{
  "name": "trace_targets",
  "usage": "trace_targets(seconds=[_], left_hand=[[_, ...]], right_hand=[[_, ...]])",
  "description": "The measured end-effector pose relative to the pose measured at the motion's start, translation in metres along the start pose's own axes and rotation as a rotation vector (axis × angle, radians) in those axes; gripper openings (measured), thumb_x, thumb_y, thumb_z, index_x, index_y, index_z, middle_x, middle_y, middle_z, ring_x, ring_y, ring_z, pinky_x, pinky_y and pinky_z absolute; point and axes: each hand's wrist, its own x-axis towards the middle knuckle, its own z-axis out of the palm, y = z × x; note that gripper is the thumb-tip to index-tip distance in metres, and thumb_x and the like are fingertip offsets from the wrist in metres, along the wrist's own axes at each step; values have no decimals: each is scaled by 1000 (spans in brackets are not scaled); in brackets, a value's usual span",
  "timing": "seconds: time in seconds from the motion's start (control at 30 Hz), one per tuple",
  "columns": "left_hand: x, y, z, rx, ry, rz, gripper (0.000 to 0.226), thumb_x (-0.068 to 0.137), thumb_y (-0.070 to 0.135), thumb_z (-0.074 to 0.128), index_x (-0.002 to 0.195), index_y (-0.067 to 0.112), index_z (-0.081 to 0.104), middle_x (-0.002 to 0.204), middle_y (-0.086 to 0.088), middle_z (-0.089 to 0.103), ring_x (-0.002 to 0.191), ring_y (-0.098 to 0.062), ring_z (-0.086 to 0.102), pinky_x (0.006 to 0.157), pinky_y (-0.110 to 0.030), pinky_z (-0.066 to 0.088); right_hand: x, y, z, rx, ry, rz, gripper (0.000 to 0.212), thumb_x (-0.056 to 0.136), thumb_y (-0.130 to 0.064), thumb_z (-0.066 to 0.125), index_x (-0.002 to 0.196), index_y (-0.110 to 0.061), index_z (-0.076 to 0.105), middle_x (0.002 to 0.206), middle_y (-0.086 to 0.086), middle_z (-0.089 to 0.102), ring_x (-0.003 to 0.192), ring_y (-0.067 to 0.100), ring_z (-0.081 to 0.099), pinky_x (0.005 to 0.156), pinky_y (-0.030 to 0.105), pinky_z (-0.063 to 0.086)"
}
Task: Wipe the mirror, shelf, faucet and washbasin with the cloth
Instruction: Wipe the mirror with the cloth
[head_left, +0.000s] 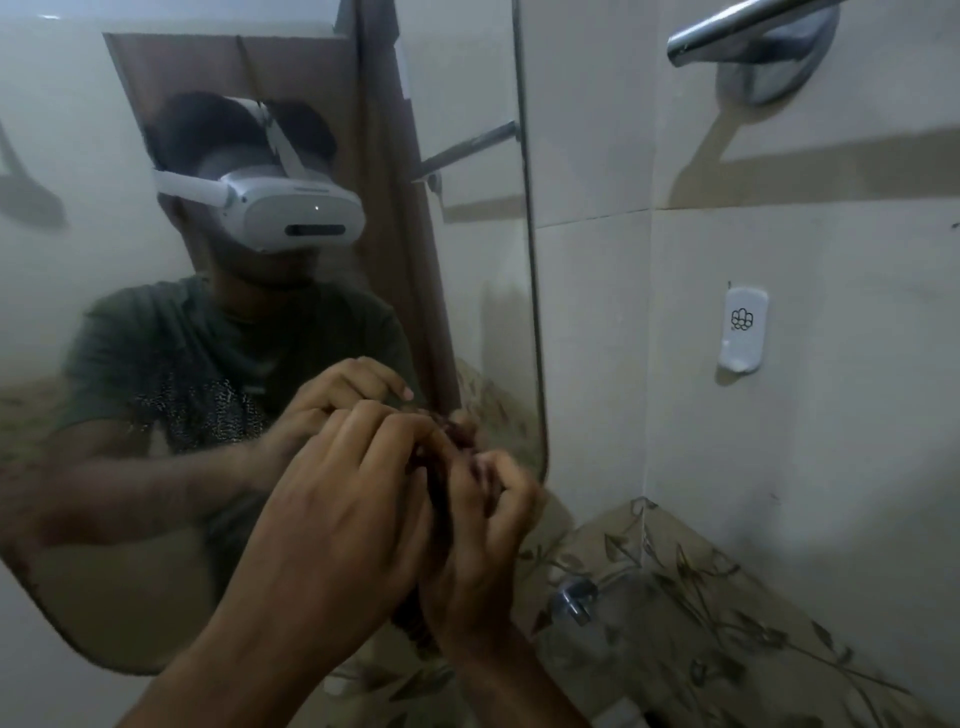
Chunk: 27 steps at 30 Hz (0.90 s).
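Up close, both hands meet before the mirror (260, 322), a smooth, hazy pane with a rounded lower corner. The left hand (332, 525) and right hand (478, 525) curl their fingers (395, 436) round a dark, rough, bunched cloth (457, 434). It is mostly hidden between the palms, running roughly up and down, with its top poking out just above the fingers, near the glass.
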Motion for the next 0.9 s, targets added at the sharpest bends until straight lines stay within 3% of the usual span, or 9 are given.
trace_targets(seconds=[0.07, 0.1, 0.2, 0.3, 0.47, 0.53, 0.67, 0.77, 0.9], left_hand=[[1, 1, 0, 13, 2, -3, 21, 90, 31, 53, 109, 26, 57, 102, 13, 50, 88, -3, 42, 77, -17, 36], [1, 0, -1, 25, 0, -4, 21, 90, 32, 53, 110, 26, 57, 102, 13, 49, 88, -3, 41, 77, -16, 35], [0, 0, -2, 41, -10, -7, 25, 90, 32, 49, 111, 24, 59, 103, 11, 51, 91, -5, 43, 78, -21, 39], [0, 1, -4, 35, 1, -24, 24, 90, 34, 47, 108, 22, 59, 102, 9, 52, 89, -7, 45, 75, -27, 46], [4, -2, -12, 62, 31, -31, 28, 90, 37, 43, 109, 26, 60, 105, 10, 53, 92, -7, 47, 76, -18, 39], [8, -3, -17, 81, 58, -30, 30, 91, 38, 40, 110, 26, 60, 106, 9, 54, 95, -8, 47, 80, -24, 44], [27, -6, -33, 87, 152, -30, 29, 90, 37, 40, 110, 26, 58, 108, 9, 53, 96, -8, 44, 83, -31, 47], [49, -7, -50, 97, 176, -22, 34, 89, 44, 37, 113, 29, 55, 115, 9, 52, 103, -9, 46, 93, -34, 47], [77, -10, -64, 125, 224, -19, 29, 93, 50, 36, 112, 33, 50, 112, 11, 49, 101, -8, 44, 93, -35, 46]], right_hand=[[-2, 2, -2, 54, -7, -87, 24, 104, -29, 52, 120, -13, 59, 123, -17, 49, 103, -3, 56, 89, 12, 47], [8, 3, -4, 34, 44, -101, 27, 105, -22, 50, 124, -7, 60, 124, -12, 50, 105, -2, 54, 90, 8, 45], [52, 6, -8, -182, 254, -205, 37, 106, -25, 47, 127, 1, 63, 116, 20, 52, 108, 21, 51, 97, 18, 44], [72, 2, -4, -178, 324, -169, 36, 103, -21, 51, 129, 2, 62, 117, 23, 51, 108, 25, 52, 95, 26, 50], [19, 22, -2, -246, 211, -272, 35, 107, -28, 46, 134, -10, 59, 121, 12, 45, 104, 27, 54, 95, 29, 49], [14, 24, -2, -225, 180, -297, 33, 107, -31, 46, 131, -12, 58, 120, 9, 43, 105, 24, 54, 94, 28, 49], [65, -3, -1, -191, 157, -410, 40, 107, -29, 46, 124, 3, 65, 121, 11, 43, 111, 23, 51, 105, 18, 39], [124, -40, 6, -215, 165, -507, 36, 106, -25, 47, 127, -2, 64, 118, 20, 50, 110, 29, 49, 103, 16, 36], [170, -68, 14, -226, 150, -574, 33, 99, -17, 58, 130, -8, 63, 117, 23, 55, 111, 26, 46, 98, 11, 35]])
